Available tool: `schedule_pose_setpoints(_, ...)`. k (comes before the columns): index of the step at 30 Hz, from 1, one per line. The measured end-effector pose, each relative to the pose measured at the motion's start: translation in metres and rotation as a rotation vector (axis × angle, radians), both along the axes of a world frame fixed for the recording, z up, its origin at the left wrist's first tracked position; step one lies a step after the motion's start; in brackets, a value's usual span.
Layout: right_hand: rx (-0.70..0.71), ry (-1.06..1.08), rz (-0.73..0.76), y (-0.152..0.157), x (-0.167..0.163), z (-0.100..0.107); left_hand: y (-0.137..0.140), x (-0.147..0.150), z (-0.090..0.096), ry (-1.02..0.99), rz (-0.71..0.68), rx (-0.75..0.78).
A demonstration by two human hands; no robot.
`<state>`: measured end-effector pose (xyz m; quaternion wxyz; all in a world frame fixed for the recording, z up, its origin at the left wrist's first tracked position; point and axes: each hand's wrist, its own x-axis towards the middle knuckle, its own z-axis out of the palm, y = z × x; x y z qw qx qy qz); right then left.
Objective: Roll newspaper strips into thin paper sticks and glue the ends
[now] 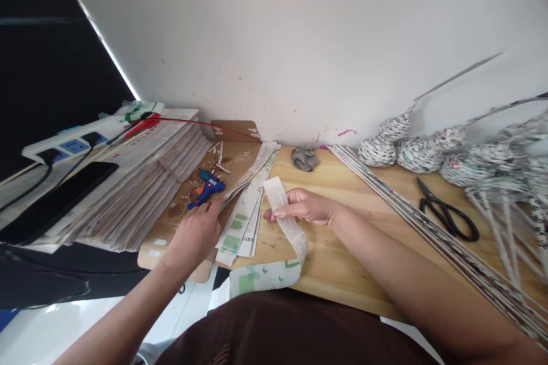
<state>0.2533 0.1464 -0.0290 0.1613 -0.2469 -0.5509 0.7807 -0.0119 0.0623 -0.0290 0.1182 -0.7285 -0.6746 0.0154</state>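
My right hand (306, 207) pinches a printed paper strip (285, 213) between thumb and fingers, near its upper end. From there the strip curls down and bends left, showing green patches and small butterflies near my lap. My left hand (197, 231) is at the edge of a brown board, close to the handle of a blue glue gun (209, 187) and beside the ends of a bundle of paper strips (246, 182). Its fingers point away from me and are partly hidden, so I cannot tell whether they grip anything. More loose strips (240, 228) lie fanned out between my hands.
Left stands a tall paper stack (171, 168) bearing a power strip (71, 145) and a black phone (60, 199). A grey cloth-like wad (305, 158) lies near the wall. Rightward are long paper rods (385, 199), black scissors (445, 211) and woven paper gourd shapes (419, 153).
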Motion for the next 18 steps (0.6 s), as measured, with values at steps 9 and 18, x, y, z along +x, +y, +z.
schedule_pose_setpoints(9,-0.060,0.077,0.029,-0.020,-0.022,-0.012,-0.014,0.031,0.017,-0.190,-0.127,-0.102)
schedule_pose_setpoints(18,0.047,0.072,0.071,-0.011,-0.014,-0.010,0.047,0.050,0.018,-0.455,-0.475,-0.078)
